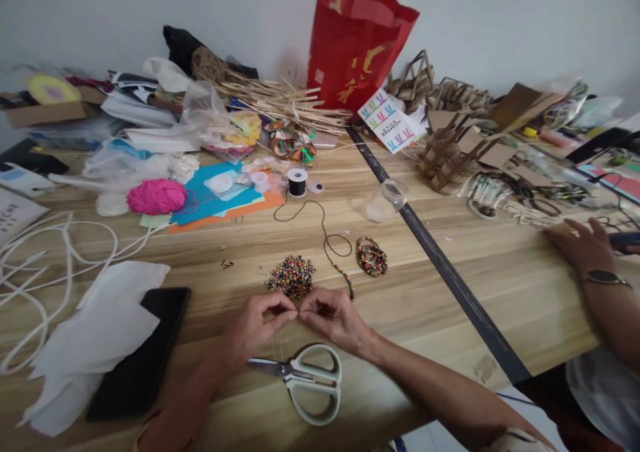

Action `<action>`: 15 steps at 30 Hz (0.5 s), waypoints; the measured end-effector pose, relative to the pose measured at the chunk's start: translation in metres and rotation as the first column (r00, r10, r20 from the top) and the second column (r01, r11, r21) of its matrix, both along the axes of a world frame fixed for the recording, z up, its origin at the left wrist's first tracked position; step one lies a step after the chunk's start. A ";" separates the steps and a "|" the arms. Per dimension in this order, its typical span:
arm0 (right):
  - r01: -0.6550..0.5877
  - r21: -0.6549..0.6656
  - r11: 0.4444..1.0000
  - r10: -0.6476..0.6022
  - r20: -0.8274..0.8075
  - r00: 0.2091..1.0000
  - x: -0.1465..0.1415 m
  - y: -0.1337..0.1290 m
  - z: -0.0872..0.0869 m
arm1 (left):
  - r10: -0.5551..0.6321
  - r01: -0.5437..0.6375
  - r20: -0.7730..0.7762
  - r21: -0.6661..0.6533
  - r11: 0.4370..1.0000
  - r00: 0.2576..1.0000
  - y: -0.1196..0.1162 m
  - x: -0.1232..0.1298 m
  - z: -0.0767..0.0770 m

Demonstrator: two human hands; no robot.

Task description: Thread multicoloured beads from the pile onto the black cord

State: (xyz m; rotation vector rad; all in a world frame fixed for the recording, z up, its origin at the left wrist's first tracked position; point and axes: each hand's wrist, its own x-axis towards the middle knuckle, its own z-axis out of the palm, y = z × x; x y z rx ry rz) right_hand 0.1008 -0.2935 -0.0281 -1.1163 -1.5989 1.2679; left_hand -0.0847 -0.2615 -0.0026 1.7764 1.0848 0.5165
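My left hand (265, 319) and my right hand (333, 315) meet fingertip to fingertip just in front of a pile of colorful beads (293, 276). Both are pinched closed; what lies between the fingertips is too small to make out. A partly beaded black cord (324, 222) runs from a black spool (297, 183) down beside my right hand. To its right sits a coiled bead strand (372, 257). Scissors (313, 380) with pale handles lie below my hands, blades pointing left.
A black tablet-like slab (145, 365) lies under white paper (107, 325) at left, near white cables (70, 259). Pink yarn (157, 197) rests by blue sheets. A red bag (355, 45) stands behind. Another person's hand (583, 242) is at right.
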 end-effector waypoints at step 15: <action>-0.155 0.350 0.924 0.061 0.267 0.962 0.005 0.001 0.007 | -0.033 0.030 -0.082 -0.032 0.999 0.996 0.002 0.001 0.003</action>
